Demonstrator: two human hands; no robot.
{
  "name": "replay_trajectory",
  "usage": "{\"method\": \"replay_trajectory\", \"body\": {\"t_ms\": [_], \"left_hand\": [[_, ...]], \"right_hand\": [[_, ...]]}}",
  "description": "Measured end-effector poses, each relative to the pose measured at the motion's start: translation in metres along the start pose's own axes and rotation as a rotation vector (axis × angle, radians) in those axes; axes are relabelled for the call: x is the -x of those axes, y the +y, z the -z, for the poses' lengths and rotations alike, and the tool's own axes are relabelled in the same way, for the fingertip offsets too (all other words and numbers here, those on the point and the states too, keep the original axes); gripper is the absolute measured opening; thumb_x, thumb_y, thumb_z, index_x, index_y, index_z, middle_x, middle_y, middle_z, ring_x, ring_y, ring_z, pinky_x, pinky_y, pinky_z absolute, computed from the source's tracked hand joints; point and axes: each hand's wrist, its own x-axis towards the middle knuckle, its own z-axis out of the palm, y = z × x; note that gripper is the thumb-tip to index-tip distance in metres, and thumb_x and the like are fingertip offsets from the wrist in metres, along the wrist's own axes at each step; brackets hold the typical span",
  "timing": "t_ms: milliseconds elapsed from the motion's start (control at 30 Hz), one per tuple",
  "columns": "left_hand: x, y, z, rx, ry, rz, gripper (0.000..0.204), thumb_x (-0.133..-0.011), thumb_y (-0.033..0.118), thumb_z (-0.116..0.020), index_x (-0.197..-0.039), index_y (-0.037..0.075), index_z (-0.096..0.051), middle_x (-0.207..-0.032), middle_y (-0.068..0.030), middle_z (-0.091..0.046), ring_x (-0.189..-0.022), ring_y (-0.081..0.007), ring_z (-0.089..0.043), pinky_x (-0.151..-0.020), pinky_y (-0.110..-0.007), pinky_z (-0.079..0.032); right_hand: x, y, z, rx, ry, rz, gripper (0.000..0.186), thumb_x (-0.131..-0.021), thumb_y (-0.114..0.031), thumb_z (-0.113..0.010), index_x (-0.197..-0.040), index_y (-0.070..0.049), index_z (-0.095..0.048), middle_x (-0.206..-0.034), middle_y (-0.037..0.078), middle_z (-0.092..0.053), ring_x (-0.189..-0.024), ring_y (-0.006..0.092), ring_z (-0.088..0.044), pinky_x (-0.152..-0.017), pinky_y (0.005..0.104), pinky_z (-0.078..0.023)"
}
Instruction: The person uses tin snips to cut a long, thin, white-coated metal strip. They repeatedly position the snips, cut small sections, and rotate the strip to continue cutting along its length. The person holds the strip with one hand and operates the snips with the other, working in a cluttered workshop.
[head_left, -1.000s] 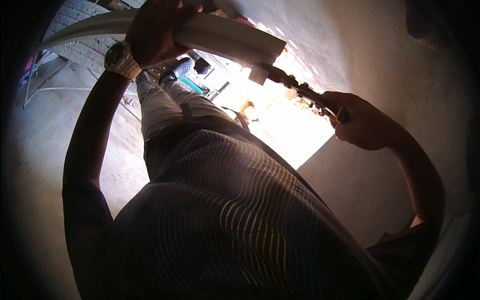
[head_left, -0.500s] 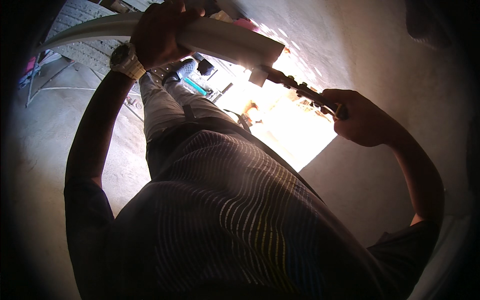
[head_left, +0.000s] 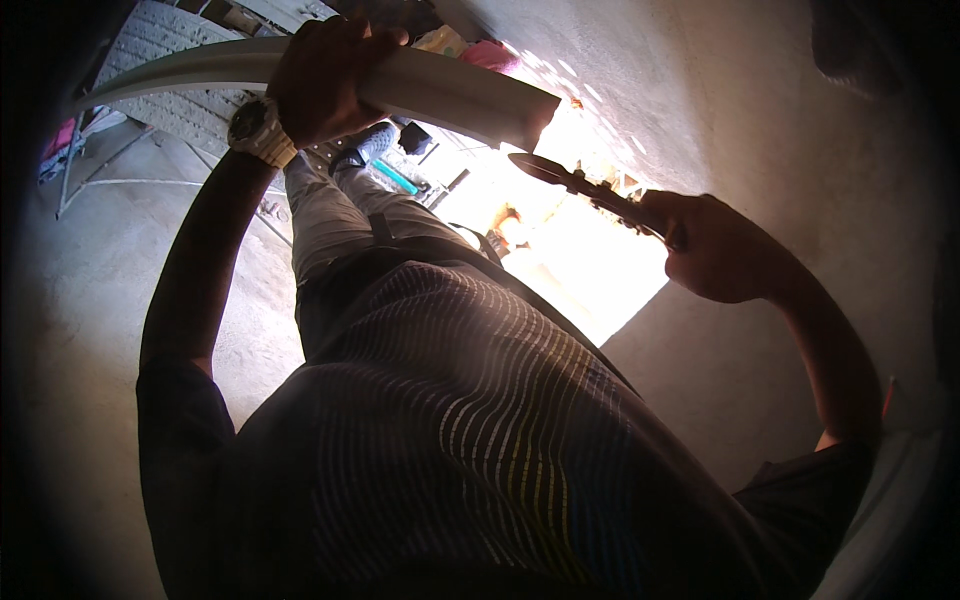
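Observation:
My left hand [head_left: 325, 85], with a watch on its wrist, is closed around a long pale channel strip [head_left: 455, 95]. The strip runs from the far left to a squared end near the middle. My right hand [head_left: 710, 240] is closed on the handles of dark tin snips [head_left: 600, 195]. The jaws of the snips point left, just below the strip's end, with a small gap between them. Strong backlight hides the detail of the jaws.
Below me stands a scaffold platform of perforated planks [head_left: 180, 65], my feet on it. A teal bar [head_left: 394, 176] lies by my shoes. A rough plastered wall [head_left: 780, 130] rises at the right. Bright light fills an opening [head_left: 580, 280] beside my legs.
The snips have come away from the strip's end and tilted slightly down. A small square piece at that end is no longer seen. My left hand has shifted slightly right.

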Motion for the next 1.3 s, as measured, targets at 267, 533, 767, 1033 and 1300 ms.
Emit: {"method": "replay_trajectory", "body": {"t_ms": [267,533,767,1033,1300], "left_hand": [[-0.012,-0.016,0.027,0.007,0.062,-0.004,0.079,-0.071,0.037,-0.09,-0.14,0.015,-0.058,-0.107,-0.011,-0.062,-0.103,-0.0336,-0.064,-0.093,-0.05,-0.051],[-0.032,-0.02,0.063,0.035,0.004,0.022,0.077,-0.067,0.031,-0.09,-0.135,0.016,-0.059,-0.108,-0.0093,-0.065,-0.103,-0.033,-0.065,-0.092,-0.049,-0.051],[-0.052,-0.027,0.088,0.027,-0.097,0.01,0.076,-0.065,0.035,-0.093,-0.132,0.018,-0.059,-0.108,-0.008,-0.066,-0.103,-0.0314,-0.068,-0.089,-0.047,-0.055],[-0.06,-0.032,0.099,0.024,-0.097,-0.082,0.077,-0.064,0.035,-0.09,-0.132,0.014,-0.061,-0.109,-0.0082,-0.067,-0.102,-0.0303,-0.069,-0.089,-0.046,-0.056],[-0.057,-0.031,0.105,0.057,-0.172,-0.115,0.079,-0.064,0.037,-0.09,-0.133,0.011,-0.061,-0.111,-0.0092,-0.069,-0.103,-0.0315,-0.07,-0.089,-0.046,-0.056]], "right_hand": [[0.013,0.034,-0.055,-0.273,0.052,0.358,0.049,-0.087,0.011,-0.062,-0.134,-0.004,-0.062,-0.118,0.012,-0.068,-0.106,0.0214,-0.063,-0.1,0.0378,-0.052],[-0.096,0.008,-0.18,-0.949,0.254,0.865,0.08,-0.086,0.003,-0.07,-0.161,-0.004,-0.043,-0.142,0.018,-0.061,-0.131,0.0277,-0.059,-0.11,0.0412,-0.05],[-0.123,-0.05,-0.186,-1.129,0.276,0.609,0.078,-0.078,0.008,-0.072,-0.152,-0.009,-0.054,-0.134,0.009,-0.063,-0.126,0.0217,-0.06,-0.105,0.0393,-0.051],[-0.164,-0.079,-0.213,-1.365,0.193,0.684,0.091,-0.077,0.011,-0.071,-0.161,-0.012,-0.045,-0.145,0.007,-0.06,-0.132,0.0186,-0.057,-0.099,0.0343,-0.054],[-0.17,-0.124,-0.206,-1.371,0.321,0.696,0.098,-0.076,0.013,-0.074,-0.165,-0.009,-0.039,-0.15,0.009,-0.058,-0.13,0.0189,-0.06,-0.096,0.0351,-0.057]]}}
